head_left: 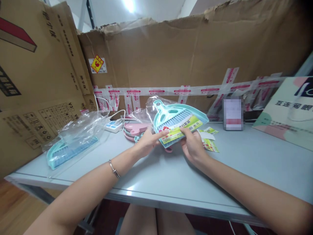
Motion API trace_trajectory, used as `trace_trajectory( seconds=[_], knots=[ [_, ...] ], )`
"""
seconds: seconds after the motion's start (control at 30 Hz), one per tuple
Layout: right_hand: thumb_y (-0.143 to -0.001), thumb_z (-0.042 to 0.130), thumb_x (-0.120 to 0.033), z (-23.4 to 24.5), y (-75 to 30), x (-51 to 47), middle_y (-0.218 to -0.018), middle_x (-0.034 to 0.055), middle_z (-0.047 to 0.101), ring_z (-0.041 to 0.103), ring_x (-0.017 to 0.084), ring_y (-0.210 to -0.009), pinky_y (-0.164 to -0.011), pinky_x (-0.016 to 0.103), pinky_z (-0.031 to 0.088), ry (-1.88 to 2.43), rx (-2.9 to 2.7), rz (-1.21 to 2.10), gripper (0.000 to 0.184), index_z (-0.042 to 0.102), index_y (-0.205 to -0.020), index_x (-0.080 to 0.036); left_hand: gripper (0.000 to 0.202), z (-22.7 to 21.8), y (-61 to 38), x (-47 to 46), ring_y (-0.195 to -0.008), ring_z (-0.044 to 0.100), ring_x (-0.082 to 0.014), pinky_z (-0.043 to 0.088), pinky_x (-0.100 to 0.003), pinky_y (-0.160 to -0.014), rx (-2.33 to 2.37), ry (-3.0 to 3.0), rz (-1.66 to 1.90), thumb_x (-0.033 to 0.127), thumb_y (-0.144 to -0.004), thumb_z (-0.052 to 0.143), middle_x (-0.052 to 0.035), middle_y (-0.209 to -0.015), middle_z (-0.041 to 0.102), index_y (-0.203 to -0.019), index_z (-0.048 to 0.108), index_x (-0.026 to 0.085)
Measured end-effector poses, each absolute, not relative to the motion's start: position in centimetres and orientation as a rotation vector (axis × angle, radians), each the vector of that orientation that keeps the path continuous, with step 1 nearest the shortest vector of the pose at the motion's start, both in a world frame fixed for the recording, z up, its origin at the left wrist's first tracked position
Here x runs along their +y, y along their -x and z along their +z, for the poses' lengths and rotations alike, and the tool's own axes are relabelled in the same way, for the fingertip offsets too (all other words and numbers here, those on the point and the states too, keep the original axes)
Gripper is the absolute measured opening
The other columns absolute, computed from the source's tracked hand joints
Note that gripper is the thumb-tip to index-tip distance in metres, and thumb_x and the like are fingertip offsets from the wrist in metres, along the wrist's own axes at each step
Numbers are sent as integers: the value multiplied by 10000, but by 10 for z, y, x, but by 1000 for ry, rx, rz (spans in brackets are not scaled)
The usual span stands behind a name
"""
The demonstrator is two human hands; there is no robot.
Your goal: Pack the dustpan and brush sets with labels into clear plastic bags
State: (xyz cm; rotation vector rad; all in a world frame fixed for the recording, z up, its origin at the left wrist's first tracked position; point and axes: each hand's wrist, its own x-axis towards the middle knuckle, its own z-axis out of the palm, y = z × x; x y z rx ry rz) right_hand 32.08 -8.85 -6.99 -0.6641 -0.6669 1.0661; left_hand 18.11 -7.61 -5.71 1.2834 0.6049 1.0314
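Teal dustpan [171,112] with a brush nested inside is held up over the middle of the bench [244,163], its open face turned toward the camera. Its long axis runs slantwise: the looped handle points up toward the far edge and the cardboard wall [171,55], while the wide lip slopes down toward the near edge. A paper label [183,128] lies across the lower half, its print too small to read.

The left hand [146,142] pinches the lower left corner with one finger laid on the label. The right hand [193,145] grips the lower lip, thumb on top. Their fingers cover that lip.

Pink dustpans [134,128] lie half hidden behind the left hand. A bagged dustpan [70,148] rests near the left edge, blurred by its plastic.
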Motion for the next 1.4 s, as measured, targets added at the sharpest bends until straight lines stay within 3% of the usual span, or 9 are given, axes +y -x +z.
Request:
trace_trajectory(
  seconds=[0.17,0.37,0.5,0.77,0.9,1.03,1.23,1.4],
  knots=[
    [-595,717,-221,-69,-319,-92,-793,-35,668,652,190,-848,-692,293,563,663,-699,1065,342,554,-896,-213,507,-62,-181,-74,-766,666,-229,549,-359,-640,668,-1241,1114,272,-657,775,-132,-964,675,-1076,539,110],
    [-619,728,-169,-66,-327,-89,-827,0,691,658,188,-826,-650,270,569,693,-665,1227,297,586,-879,-187,561,-63,-175,-64,-874,660,-245,552,-382,-710,699,-1193,1146,243,-635,783,-107,-1060,658,-1129,526,170],
    [-652,703,-136,-67,-330,-87,-909,19,698,654,173,-836,-656,254,567,744,-656,1350,277,596,-904,-181,519,-60,-170,-62,-835,665,-222,545,-373,-717,725,-1225,1020,237,-642,778,-98,-1043,662,-1100,539,183],
    [-694,721,-300,-62,-353,-76,-950,59,696,643,181,-865,-608,233,518,1025,-818,1214,298,608,-936,-168,451,-49,-155,-52,-785,670,-204,552,-316,-672,850,-1206,982,137,-615,756,-102,-953,684,-1023,565,150],
    [-686,713,-241,-53,-377,-69,-899,71,707,667,194,-781,-626,278,541,1063,-1041,1475,292,609,-949,-167,425,-45,-151,-53,-774,678,-213,554,-329,-694,852,-1221,855,103,-607,739,-105,-901,688,-994,566,137],
    [-643,750,-198,-50,-382,-72,-914,82,713,682,221,-768,-652,327,563,1082,-1127,1608,400,585,-1008,-187,395,-46,-152,-53,-754,676,-199,551,-351,-736,823,-1193,770,100,-626,713,-101,-847,687,-994,573,118],
    [-704,730,-304,-50,-381,-77,-1041,102,687,667,238,-907,-758,346,555,906,-1272,1674,504,540,-1158,-196,303,-36,-154,-58,-584,644,-168,530,-283,-551,963,-1131,878,98,-685,651,-69,-689,671,-973,558,117],
    [-632,765,-208,-47,-377,-79,-1084,77,671,658,212,-916,-722,289,544,928,-1291,1614,598,514,-1175,-210,214,-29,-156,-62,-493,598,-130,484,-232,-479,1074,-1130,910,100,-721,617,-44,-622,654,-927,567,125]
  ],
)
